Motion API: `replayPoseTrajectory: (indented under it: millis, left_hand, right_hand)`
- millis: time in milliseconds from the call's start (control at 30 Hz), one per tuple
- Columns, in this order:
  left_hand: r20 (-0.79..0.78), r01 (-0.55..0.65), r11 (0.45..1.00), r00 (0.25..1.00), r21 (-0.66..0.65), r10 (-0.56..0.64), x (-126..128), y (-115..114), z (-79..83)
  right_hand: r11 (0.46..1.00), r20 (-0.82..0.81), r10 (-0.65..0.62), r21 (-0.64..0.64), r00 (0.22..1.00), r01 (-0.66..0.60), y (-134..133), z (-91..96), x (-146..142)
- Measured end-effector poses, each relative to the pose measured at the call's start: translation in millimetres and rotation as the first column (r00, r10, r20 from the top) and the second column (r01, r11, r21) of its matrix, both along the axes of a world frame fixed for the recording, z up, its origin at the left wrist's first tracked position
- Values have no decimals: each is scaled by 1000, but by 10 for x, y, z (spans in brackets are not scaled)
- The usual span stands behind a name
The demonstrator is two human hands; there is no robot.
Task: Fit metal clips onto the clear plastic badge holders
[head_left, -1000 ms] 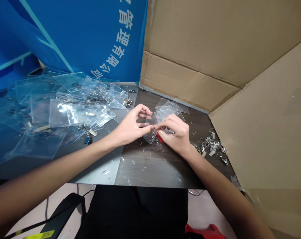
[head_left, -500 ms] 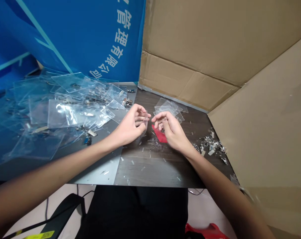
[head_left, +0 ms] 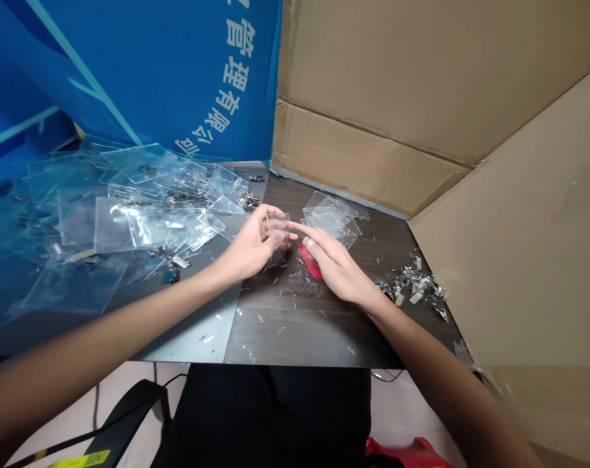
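From here my view takes in a blue printed banner [head_left: 129, 71] and brown cardboard sheets [head_left: 373, 84] walling off a dark wood-grain surface [head_left: 295, 331], with a strip of pale metal sheet [head_left: 197, 331] lying along its near edge. Out past the left hand [head_left: 253, 244] sits a wide spill of clear vinyl badge holders [head_left: 139, 221], and well beyond the right hand [head_left: 331, 268] lies a heap of small metal clips [head_left: 412, 283]. Ahead of the right hand is a smaller stack of clear sleeves [head_left: 329, 214], and just under its fingertips a red piece of film [head_left: 307, 262] lies flat, with thin clear offcuts [head_left: 260, 318] scattered nearer me. The thing in play is a clear vinyl sleeve [head_left: 275, 242], and it's in the left hand — fingers curled round it, gripping it between fingers and thumb, so that the sleeve stands tilted with its long axis running roughly from far to near and its lower corner poking out below the hand. The left hand is plainly the nearer one; the right comes in from the other side, fingers straight and close together, their tips just beside the sleeve's edge — whether they're pinching any film, I can't tell.
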State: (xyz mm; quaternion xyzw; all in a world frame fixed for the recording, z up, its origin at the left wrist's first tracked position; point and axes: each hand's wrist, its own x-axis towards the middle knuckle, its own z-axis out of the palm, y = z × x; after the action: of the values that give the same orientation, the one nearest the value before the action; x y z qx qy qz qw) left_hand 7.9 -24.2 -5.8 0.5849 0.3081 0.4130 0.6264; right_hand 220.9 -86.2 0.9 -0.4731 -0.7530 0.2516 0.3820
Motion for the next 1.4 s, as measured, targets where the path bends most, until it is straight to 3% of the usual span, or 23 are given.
replayPoseTrajectory:
  millis: [167,367,500,667,1133,1233,1400]
  left_hand:
    - [14,22,1000,1000,-4,-22,12,-3,17]
    - [-115,-30,995,993,98,41,18,-37,40]
    - [-185,-52,974,978,218,94,16,-68,53]
    - [-206,-62,959,971,275,122,23,-94,96]
    - [-290,-88,958,942,272,169,-9,-102,102]
    - [-247,-86,976,960,202,136,-15,-112,124]
    - [-45,18,1000,999,-16,-19,-50,-132,234]
  right_hand:
    - [995,-125,-50,-90,991,39,-54,54,-30]
    - [958,-312,76,-240,947,-156,-88,105,-76]
    - [934,-387,138,-254,912,-249,-97,115,-119]
    - [953,-363,95,-236,927,-190,-74,138,-95]
    - [943,-320,125,-256,939,-212,-84,164,-102]
    - [938,-321,126,-270,939,-218,-94,168,-105]
    - [953,-331,142,-210,933,-220,-112,175,-110]
